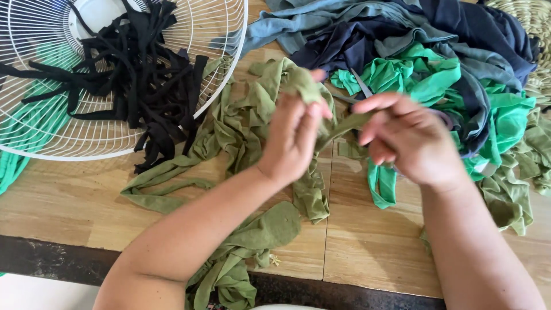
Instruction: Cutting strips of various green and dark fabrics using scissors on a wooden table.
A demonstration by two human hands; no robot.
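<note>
My left hand [294, 138] pinches a bunched olive-green fabric strip [304, 86] and holds it up over the wooden table [74, 201]. My right hand [410, 138] grips the same strip's other end just to the right, fingers curled; scissor blades [361, 85] poke out above it, handles hidden. More olive-green strips [229, 120] trail down from my hands, across the table and over its front edge.
A white wire fan guard [69, 138] lies at the upper left with several black fabric strips [143, 74] piled on it. A heap of bright green, navy and grey cloth [447, 51] fills the upper right. A woven mat [536, 23] shows at the far right.
</note>
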